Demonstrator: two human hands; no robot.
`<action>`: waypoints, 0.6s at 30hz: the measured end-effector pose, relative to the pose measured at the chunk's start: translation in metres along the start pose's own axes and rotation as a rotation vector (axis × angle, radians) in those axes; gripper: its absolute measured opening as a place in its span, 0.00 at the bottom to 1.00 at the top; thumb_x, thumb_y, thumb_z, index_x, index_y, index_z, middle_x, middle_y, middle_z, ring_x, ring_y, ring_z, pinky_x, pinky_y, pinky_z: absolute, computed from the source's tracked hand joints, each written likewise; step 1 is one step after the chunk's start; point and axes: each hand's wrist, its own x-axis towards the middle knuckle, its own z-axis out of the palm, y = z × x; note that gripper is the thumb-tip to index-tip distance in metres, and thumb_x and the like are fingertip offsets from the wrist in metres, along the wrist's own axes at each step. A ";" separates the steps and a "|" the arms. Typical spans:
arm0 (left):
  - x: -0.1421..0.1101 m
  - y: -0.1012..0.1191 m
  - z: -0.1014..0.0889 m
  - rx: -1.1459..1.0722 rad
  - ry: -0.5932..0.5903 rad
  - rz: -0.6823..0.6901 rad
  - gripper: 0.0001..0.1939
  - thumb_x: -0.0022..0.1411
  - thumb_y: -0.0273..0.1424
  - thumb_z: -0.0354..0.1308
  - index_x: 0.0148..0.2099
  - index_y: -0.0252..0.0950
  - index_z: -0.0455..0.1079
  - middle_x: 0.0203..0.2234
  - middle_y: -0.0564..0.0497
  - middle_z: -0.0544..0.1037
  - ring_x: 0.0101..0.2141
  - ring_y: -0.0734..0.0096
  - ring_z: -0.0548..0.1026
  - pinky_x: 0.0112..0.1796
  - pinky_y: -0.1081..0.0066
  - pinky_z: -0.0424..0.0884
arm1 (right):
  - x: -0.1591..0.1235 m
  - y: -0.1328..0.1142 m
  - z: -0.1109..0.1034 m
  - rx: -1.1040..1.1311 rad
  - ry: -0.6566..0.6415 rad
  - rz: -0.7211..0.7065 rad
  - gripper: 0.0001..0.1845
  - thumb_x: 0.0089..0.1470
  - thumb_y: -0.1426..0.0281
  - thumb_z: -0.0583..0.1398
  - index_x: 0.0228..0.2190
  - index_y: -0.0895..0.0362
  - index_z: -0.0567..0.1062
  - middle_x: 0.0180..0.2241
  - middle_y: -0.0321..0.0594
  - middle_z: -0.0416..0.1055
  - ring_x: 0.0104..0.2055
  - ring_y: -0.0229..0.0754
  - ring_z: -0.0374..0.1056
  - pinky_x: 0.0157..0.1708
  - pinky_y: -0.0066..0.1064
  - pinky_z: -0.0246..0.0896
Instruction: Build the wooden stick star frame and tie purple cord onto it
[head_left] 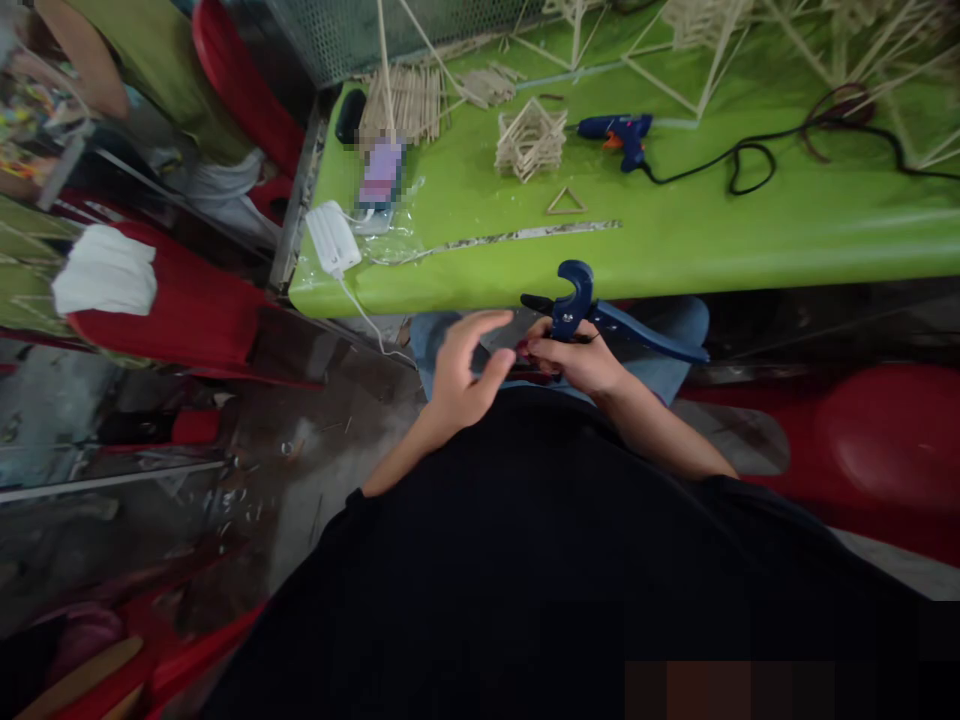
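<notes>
Over my lap, my right hand [589, 362] is closed around a blue pipe cutter [573, 300] with a hooked jaw. The cutter's jaw points up toward the table, and one long handle sticks out to the right. A small dark red thing [525, 348] shows at my right fingertips; what it is, I cannot make out. Just left of it, my left hand [466, 372] is open, thumb and fingers apart, holding nothing.
A green-covered table [750, 230] bears a blue glue gun [615, 130] with a black cord, a stick lattice [531, 140], a stick triangle [566, 202], piled sticks [409, 105], a phone [381, 175] and a white power bank [333, 238]. Red chairs [885, 430] stand both sides; a person sits upper left.
</notes>
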 end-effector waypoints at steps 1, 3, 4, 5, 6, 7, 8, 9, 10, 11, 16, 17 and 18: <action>0.001 0.001 0.007 -0.047 -0.102 -0.032 0.20 0.79 0.38 0.68 0.68 0.43 0.79 0.61 0.43 0.86 0.62 0.55 0.85 0.64 0.53 0.81 | -0.002 -0.002 0.000 -0.031 0.005 -0.008 0.19 0.61 0.53 0.78 0.33 0.53 0.84 0.22 0.31 0.67 0.23 0.35 0.59 0.25 0.30 0.56; 0.003 0.000 0.019 -0.106 -0.100 -0.064 0.14 0.77 0.35 0.72 0.60 0.40 0.83 0.53 0.44 0.89 0.54 0.60 0.88 0.56 0.60 0.84 | -0.006 -0.007 -0.001 -0.098 0.016 -0.028 0.20 0.63 0.53 0.77 0.31 0.54 0.82 0.25 0.33 0.70 0.27 0.37 0.64 0.29 0.32 0.61; 0.005 -0.001 0.023 -0.123 -0.052 -0.066 0.09 0.75 0.33 0.73 0.55 0.39 0.84 0.47 0.46 0.90 0.48 0.64 0.89 0.51 0.64 0.84 | -0.008 -0.009 -0.001 -0.131 0.022 -0.034 0.20 0.65 0.53 0.76 0.30 0.54 0.82 0.26 0.34 0.72 0.29 0.37 0.66 0.32 0.32 0.63; 0.007 -0.002 0.025 -0.130 -0.022 -0.073 0.05 0.74 0.30 0.74 0.50 0.39 0.84 0.42 0.48 0.89 0.43 0.67 0.88 0.46 0.67 0.83 | -0.011 -0.012 -0.002 -0.161 0.027 -0.039 0.21 0.66 0.53 0.75 0.30 0.54 0.82 0.27 0.34 0.73 0.30 0.38 0.67 0.33 0.33 0.63; 0.009 -0.001 0.026 -0.130 -0.014 -0.078 0.02 0.73 0.28 0.74 0.45 0.39 0.84 0.38 0.50 0.89 0.39 0.70 0.87 0.43 0.70 0.81 | -0.013 -0.014 -0.003 -0.185 0.032 -0.040 0.21 0.66 0.53 0.75 0.30 0.55 0.82 0.28 0.35 0.73 0.31 0.38 0.67 0.33 0.33 0.63; 0.011 0.000 0.026 -0.127 -0.025 -0.086 0.04 0.72 0.25 0.74 0.42 0.38 0.84 0.36 0.51 0.88 0.37 0.72 0.86 0.41 0.71 0.79 | -0.015 -0.017 -0.004 -0.207 0.036 -0.043 0.22 0.67 0.53 0.74 0.29 0.55 0.82 0.28 0.35 0.73 0.31 0.38 0.67 0.33 0.33 0.62; 0.014 0.001 0.025 -0.124 -0.045 -0.098 0.06 0.72 0.23 0.72 0.41 0.38 0.84 0.34 0.52 0.87 0.36 0.73 0.85 0.40 0.72 0.77 | -0.016 -0.019 -0.005 -0.228 0.042 -0.047 0.22 0.67 0.52 0.74 0.30 0.55 0.82 0.28 0.35 0.73 0.31 0.38 0.66 0.34 0.33 0.62; 0.017 0.003 0.024 -0.126 -0.063 -0.113 0.07 0.72 0.23 0.71 0.40 0.38 0.84 0.34 0.52 0.87 0.35 0.74 0.84 0.40 0.72 0.76 | -0.018 -0.021 -0.005 -0.243 0.051 -0.051 0.22 0.67 0.51 0.74 0.31 0.55 0.82 0.28 0.35 0.73 0.31 0.38 0.66 0.33 0.33 0.62; 0.020 0.005 0.022 -0.143 -0.075 -0.134 0.06 0.73 0.23 0.71 0.40 0.38 0.83 0.34 0.52 0.87 0.35 0.74 0.84 0.40 0.73 0.76 | -0.020 -0.023 -0.004 -0.246 0.064 -0.051 0.22 0.68 0.50 0.74 0.32 0.55 0.83 0.28 0.34 0.72 0.31 0.37 0.65 0.33 0.33 0.61; 0.023 0.006 0.020 -0.178 -0.083 -0.166 0.06 0.74 0.26 0.71 0.41 0.38 0.83 0.34 0.52 0.87 0.35 0.74 0.84 0.39 0.73 0.76 | -0.022 -0.024 -0.003 -0.234 0.081 -0.048 0.22 0.68 0.49 0.73 0.35 0.54 0.83 0.28 0.34 0.70 0.30 0.37 0.63 0.31 0.32 0.59; 0.035 0.009 0.017 -0.440 -0.028 -0.393 0.15 0.76 0.45 0.73 0.43 0.38 0.82 0.33 0.52 0.85 0.31 0.76 0.80 0.34 0.74 0.73 | -0.038 -0.029 0.007 -0.056 0.106 0.001 0.22 0.74 0.46 0.69 0.53 0.50 0.84 0.27 0.29 0.60 0.25 0.36 0.54 0.26 0.32 0.49; 0.036 0.009 0.018 -0.474 -0.003 -0.416 0.16 0.75 0.46 0.74 0.43 0.38 0.82 0.33 0.52 0.85 0.32 0.76 0.79 0.35 0.74 0.74 | -0.042 -0.031 0.010 -0.054 0.106 0.011 0.23 0.74 0.46 0.69 0.56 0.49 0.84 0.28 0.30 0.61 0.26 0.36 0.54 0.26 0.33 0.50; 0.037 0.009 0.019 -0.509 0.019 -0.422 0.16 0.74 0.46 0.75 0.43 0.39 0.82 0.34 0.52 0.84 0.33 0.76 0.80 0.37 0.74 0.75 | -0.046 -0.033 0.012 -0.066 0.112 0.022 0.24 0.74 0.45 0.69 0.58 0.49 0.83 0.28 0.30 0.62 0.27 0.36 0.55 0.27 0.33 0.51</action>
